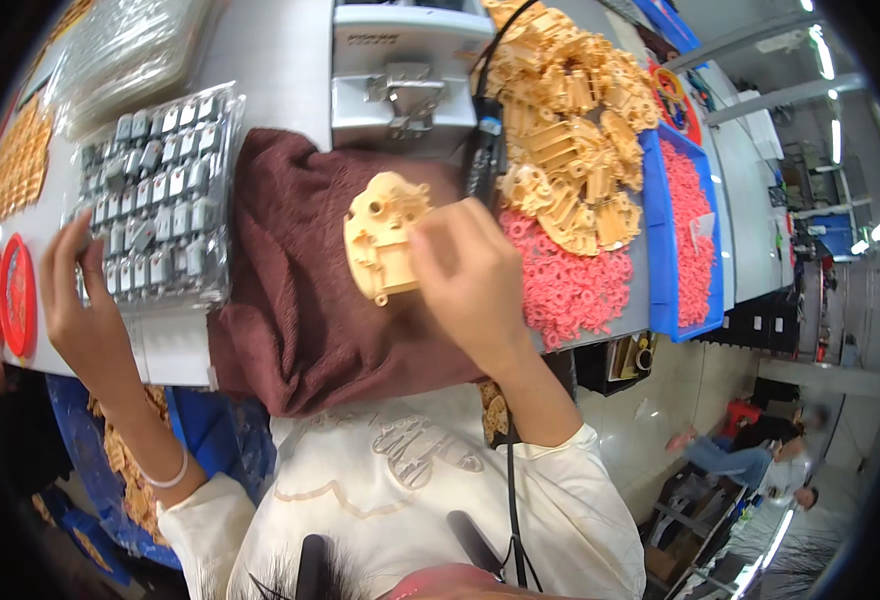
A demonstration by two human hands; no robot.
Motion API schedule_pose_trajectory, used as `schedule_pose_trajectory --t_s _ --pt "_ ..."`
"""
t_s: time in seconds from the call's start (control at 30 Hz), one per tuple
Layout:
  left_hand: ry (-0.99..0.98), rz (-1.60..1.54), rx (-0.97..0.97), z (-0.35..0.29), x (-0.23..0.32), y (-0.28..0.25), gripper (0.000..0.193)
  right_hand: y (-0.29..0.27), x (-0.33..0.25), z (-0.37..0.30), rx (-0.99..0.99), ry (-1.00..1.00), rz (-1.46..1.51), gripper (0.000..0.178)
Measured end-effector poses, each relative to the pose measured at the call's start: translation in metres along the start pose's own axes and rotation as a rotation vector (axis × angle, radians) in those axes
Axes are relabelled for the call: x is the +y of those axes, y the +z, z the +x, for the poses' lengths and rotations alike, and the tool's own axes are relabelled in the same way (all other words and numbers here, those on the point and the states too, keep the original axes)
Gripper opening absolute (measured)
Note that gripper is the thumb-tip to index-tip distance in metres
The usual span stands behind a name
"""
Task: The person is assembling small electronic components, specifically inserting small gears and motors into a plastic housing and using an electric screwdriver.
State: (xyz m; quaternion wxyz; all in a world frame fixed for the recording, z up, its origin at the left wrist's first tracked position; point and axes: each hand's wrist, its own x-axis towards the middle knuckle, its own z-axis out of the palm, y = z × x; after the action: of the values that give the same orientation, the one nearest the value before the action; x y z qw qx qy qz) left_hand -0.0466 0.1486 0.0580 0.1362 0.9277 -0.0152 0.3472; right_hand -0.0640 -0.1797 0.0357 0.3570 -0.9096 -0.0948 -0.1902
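Observation:
A cream-yellow plastic housing [380, 265], with holes and raised walls, is over the dark maroon towel [300, 260] in front of me. My right hand [470, 285] is closed at the housing's right side, thumb and fingertips bent together over its face. Whether they grip its edge or a small part is hidden. On the left, my left hand [82, 300] is open, fingers apart and slightly bent, at the near left edge of a clear plastic tray [225, 200]. Rows of small silver-grey box-shaped parts [165, 185] fill that tray.
A heap of yellow housings [570, 130] and pink ring-shaped pieces [575, 285] lie to the right, beside a blue bin [665, 250] of pink pieces. A grey-white machine [405, 90] stands ahead, near a black-handled tool [482, 150]. Stacked clear trays [125, 50] sit far left.

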Motion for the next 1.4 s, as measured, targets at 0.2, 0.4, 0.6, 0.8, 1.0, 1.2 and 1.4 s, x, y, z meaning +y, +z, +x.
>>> schedule_pose_trajectory --t_s 0.2,0.4,0.6,0.8,1.0,1.2,1.4 --pt "-0.058 -1.033 -0.136 0.007 0.073 0.014 0.023 -0.006 -0.007 0.0 -0.077 0.156 0.072 0.009" --pt "0.003 -1.154 -0.394 0.005 0.158 0.067 0.017 -0.025 -0.002 -0.007 0.078 0.046 0.077 0.01" --pt "0.253 -0.874 -0.343 -0.017 0.173 0.091 0.015 -0.062 0.032 -0.029 0.194 0.148 0.04 0.008" --pt "0.138 -0.738 -0.299 -0.017 0.181 0.088 0.015 -0.093 0.073 -0.045 0.308 0.243 -0.03 0.008" --pt "0.37 -0.594 -0.276 -0.016 0.17 0.088 0.019 -0.104 0.096 -0.054 0.338 0.285 -0.063 0.01" --pt "0.377 -0.437 -0.518 -0.025 0.17 0.067 0.073 -0.084 0.091 -0.039 0.029 0.307 -0.347 0.011" --pt "0.324 -0.652 -0.634 -0.022 0.156 0.075 0.09 -0.063 0.081 -0.032 -0.048 0.266 -0.679 0.013"
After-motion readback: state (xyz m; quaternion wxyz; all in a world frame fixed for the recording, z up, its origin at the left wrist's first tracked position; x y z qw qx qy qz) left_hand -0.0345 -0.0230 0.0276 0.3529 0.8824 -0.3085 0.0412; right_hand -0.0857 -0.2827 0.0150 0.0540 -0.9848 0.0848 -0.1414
